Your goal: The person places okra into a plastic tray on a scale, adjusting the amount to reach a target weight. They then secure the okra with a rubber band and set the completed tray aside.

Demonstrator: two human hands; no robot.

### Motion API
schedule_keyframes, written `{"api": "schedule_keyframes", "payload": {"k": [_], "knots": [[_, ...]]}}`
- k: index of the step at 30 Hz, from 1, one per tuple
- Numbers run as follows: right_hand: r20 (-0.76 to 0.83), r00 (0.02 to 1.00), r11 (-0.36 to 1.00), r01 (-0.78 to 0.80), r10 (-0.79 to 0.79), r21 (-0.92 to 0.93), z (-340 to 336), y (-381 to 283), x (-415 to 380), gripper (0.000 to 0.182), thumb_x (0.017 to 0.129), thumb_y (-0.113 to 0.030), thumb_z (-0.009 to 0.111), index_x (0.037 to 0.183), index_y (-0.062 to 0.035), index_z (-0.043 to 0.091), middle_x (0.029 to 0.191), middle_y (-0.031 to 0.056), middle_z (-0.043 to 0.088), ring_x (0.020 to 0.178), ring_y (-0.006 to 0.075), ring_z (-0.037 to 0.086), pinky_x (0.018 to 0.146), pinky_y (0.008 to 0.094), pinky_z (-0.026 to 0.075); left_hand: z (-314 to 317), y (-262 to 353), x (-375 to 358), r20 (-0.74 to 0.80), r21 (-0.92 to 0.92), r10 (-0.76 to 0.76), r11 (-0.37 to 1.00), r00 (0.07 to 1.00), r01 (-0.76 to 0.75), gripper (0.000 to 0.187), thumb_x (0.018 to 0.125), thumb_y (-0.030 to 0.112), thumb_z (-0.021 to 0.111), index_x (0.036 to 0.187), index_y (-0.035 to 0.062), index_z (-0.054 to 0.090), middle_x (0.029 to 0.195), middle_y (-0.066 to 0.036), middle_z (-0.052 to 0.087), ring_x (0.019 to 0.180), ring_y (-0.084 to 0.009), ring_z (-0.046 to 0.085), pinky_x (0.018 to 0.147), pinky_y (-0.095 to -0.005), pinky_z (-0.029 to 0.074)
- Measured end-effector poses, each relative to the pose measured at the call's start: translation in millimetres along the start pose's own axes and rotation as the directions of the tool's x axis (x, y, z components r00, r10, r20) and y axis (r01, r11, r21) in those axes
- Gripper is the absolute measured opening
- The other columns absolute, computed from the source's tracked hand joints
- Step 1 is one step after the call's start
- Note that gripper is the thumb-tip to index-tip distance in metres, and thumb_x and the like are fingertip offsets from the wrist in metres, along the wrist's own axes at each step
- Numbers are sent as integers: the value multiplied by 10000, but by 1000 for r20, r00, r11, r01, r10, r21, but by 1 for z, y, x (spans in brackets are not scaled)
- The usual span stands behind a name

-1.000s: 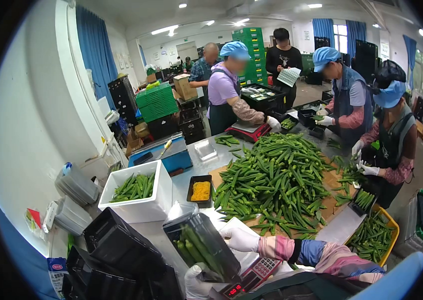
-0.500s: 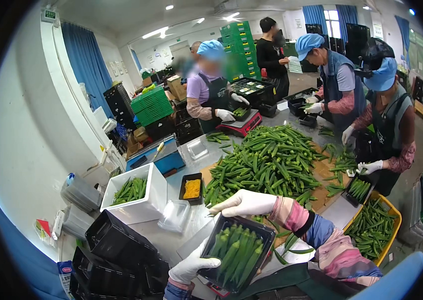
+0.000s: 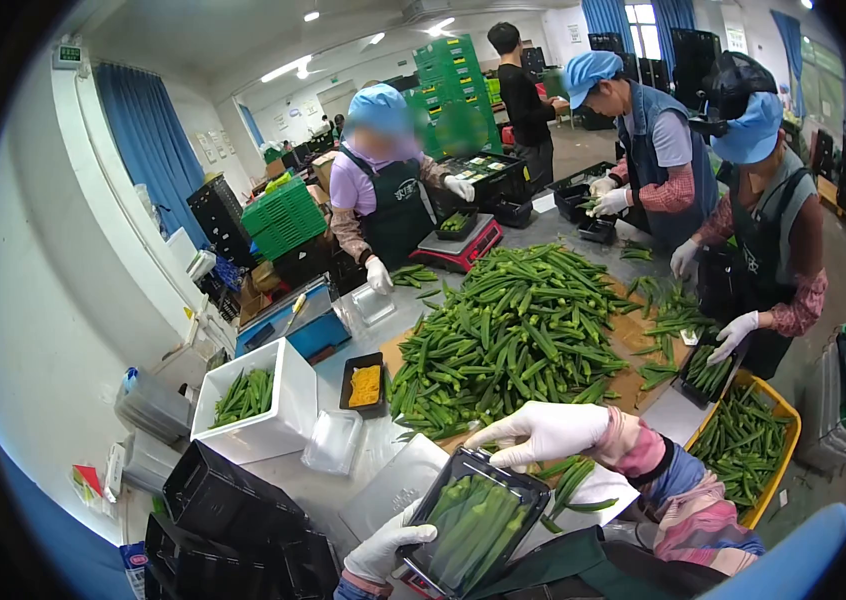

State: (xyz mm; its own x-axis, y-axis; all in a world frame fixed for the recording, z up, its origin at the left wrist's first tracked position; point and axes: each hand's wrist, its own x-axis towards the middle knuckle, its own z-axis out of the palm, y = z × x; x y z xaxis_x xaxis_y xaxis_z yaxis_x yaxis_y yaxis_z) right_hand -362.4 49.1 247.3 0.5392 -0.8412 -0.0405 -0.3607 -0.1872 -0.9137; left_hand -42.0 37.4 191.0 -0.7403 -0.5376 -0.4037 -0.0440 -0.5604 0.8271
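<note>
A black tray of okra (image 3: 473,515), its clear lid catching glare, is tilted toward me at the lower middle. My left hand (image 3: 385,545), in a white glove, grips its left side with the thumb over the rim. At the tray's far edge is my right hand (image 3: 548,432), also gloved, its fingers bent down onto the lid's edge; the fingertips are partly hidden. Loose okra pods (image 3: 571,485) lie on white paper just right of the tray. Beyond my hands rises a large okra pile (image 3: 513,335) on cardboard.
Clear lids (image 3: 333,442), a white foam box (image 3: 288,400) with okra and a small black tray (image 3: 350,385) with orange bands sit left. Black trays (image 3: 233,500) are stacked lower left. A yellow crate (image 3: 788,440) stands right. Several co-workers handle okra across the table.
My right hand has shifted onto the tray's far edge, and the lid shows stronger glare. The view has turned slightly. Across the table, a co-worker's hand moved from the scale to the tabletop.
</note>
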Motion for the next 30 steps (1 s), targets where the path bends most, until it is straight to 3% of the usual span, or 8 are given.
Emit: {"api": "schedule_keyframes", "payload": {"k": [3,5,9,11,14,21,28,30], "knots": [[-76,993,993,91,-86,70,-4,-6,2,477,996,-292,617,1390,-29,556,945,67,745,830,151,680,831,302,545,2,7,10,21,51,-19,999,1000,18,805,877,197,712,1541,-22,313,1510,-121,447,1372,-203,434,1163,-332,308],[-43,999,990,23,-17,140,-4,-9,15,491,1003,-241,613,1441,-49,503,954,18,721,624,95,615,605,251,527,-4,8,20,43,78,-52,996,998,48,782,890,195,701,1538,-19,320,1502,-111,455,1364,-197,440,1154,-327,315],[-182,938,954,301,-296,-3,8,17,39,477,976,-295,648,1365,-36,557,996,82,722,696,133,612,717,283,528,-12,10,33,58,81,-88,993,994,83,682,939,182,669,1522,-2,366,1458,-78,503,1321,-166,473,1113,-309,363],[-95,975,951,219,-203,216,10,16,26,463,977,-286,656,1355,-32,572,851,55,707,702,120,593,698,286,512,-5,13,29,49,71,-79,995,996,75,679,939,184,668,1520,-1,369,1456,-78,505,1321,-170,476,1118,-312,362],[-36,974,974,226,-226,11,8,9,-2,429,1006,-293,639,1390,-110,587,750,5,659,646,60,563,614,265,482,11,13,12,-54,-36,-17,999,998,15,608,951,197,638,1488,10,423,1418,-80,542,1276,-180,525,1091,-315,396],[-139,947,957,287,-288,-28,43,24,-45,526,990,-354,632,1423,-72,534,742,86,678,614,257,643,617,357,528,-10,-19,2,-87,-91,107,989,990,-114,619,977,179,605,1533,35,375,1441,-63,528,1292,-174,515,1086,-319,408],[276,934,972,202,-227,117,103,29,-9,607,1006,-290,605,1534,-90,382,745,147,647,640,246,610,633,382,485,-8,-40,4,-416,-374,-103,925,903,-67,579,1004,233,603,1525,81,399,1348,-47,587,1207,-162,573,1014,-336,474],[128,964,972,229,-234,52,89,27,-9,592,989,-299,630,1497,-69,431,791,113,687,661,244,643,661,347,524,39,6,-7,-372,-328,-7,936,928,-124,609,1002,228,605,1546,95,367,1393,-47,554,1231,-161,559,1009,-342,483]]}}
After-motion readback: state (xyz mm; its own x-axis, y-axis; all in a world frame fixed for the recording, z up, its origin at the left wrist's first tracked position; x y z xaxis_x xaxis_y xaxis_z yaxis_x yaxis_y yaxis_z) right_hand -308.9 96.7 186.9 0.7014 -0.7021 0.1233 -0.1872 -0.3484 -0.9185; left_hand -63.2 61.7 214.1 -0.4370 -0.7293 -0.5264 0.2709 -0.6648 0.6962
